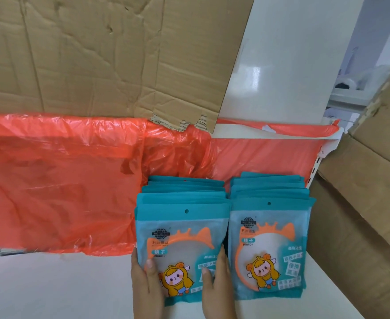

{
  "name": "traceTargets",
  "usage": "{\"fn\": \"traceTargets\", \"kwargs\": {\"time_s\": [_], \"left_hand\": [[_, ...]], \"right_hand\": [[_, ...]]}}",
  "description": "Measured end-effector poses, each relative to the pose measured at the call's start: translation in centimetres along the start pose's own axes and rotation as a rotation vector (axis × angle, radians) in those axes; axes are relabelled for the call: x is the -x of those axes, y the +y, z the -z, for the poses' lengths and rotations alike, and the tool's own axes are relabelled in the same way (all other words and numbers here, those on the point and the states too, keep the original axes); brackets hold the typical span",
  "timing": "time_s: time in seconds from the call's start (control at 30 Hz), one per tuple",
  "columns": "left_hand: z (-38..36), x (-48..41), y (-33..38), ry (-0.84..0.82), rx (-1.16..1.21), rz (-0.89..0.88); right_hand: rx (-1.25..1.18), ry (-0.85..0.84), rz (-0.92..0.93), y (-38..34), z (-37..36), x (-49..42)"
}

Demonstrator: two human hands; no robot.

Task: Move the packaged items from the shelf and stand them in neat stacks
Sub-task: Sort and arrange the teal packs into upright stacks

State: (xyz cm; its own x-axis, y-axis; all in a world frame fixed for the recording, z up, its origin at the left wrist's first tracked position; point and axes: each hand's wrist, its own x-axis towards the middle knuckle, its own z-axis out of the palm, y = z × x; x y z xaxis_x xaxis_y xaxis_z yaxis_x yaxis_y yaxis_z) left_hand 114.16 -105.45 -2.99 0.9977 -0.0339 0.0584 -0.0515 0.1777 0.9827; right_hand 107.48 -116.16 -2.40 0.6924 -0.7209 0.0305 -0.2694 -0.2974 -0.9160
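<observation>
Packets of teal plastic (271, 229), each printed with an orange ring, a cartoon child in a yellow hood and the word MIRROR, stand upright in two rows on the white shelf (51, 284); the rows sit side by side, very close together, faces towards the camera. The left row (184, 189) and the right row (270, 187) each run back towards a crinkled orange plastic sheet (62, 180) that covers the rear of the shelf; the right row stands near the shelf's right edge. The left hand (143, 282) and the right hand (214, 286) grip the front packet of the left row (184, 233) by its two lower sides; both thumbs press on its clear face, the other fingers hidden behind it; whether its bottom edge rests on the shelf cannot be told. Creased brown cardboard (74, 54) lies flat above the orange sheet; brown cardboard boxes (362, 203) stand just beside the shelf on the right.
</observation>
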Motion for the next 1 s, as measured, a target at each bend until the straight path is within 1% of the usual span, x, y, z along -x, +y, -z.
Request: {"fn": "traceTargets", "kwargs": {"time_s": [0.13,0.23,0.3,0.4,0.5,0.6,0.63,0.7,0.8,1.0], "left_hand": [[-0.1,-0.5,-0.3,0.003,0.005,-0.025],[-0.1,-0.7,-0.6,0.031,0.012,-0.03],[-0.1,-0.6,-0.3,0.015,0.008,-0.028],[0.1,-0.7,0.4,-0.023,-0.009,0.01],[0.7,-2.2,-0.1,0.023,0.001,0.127],[1.2,-1.0,0.3,-0.077,-0.065,0.103],[1.3,-0.8,0.3,-0.104,-0.076,0.127],[1.5,-0.5,0.7,-0.135,-0.072,0.155],[1.9,-0.2,1.9,-0.177,-0.103,0.148],[4.7,0.3,2.3,-0.216,-0.296,0.134]], "right_hand": [[0.04,0.034,-0.026,0.2,-0.6,-0.3],[0.028,0.058,-0.002,0.2,-1.0,0.0],[0.019,0.066,0.005,0.3,-1.0,0.1],[0.015,0.038,-0.009,0.8,-1.1,0.2],[0.005,0.018,-0.006,1.0,-1.1,0.3],[-0.021,-0.025,-0.032,0.9,-0.6,0.4],[-0.034,-0.047,-0.048,1.0,-0.3,0.5],[-0.066,-0.091,-0.071,1.0,0.3,0.6],[-0.135,-0.151,-0.085,0.7,0.9,1.0],[-0.249,-0.139,-0.09,-0.2,1.5,2.2]]}}
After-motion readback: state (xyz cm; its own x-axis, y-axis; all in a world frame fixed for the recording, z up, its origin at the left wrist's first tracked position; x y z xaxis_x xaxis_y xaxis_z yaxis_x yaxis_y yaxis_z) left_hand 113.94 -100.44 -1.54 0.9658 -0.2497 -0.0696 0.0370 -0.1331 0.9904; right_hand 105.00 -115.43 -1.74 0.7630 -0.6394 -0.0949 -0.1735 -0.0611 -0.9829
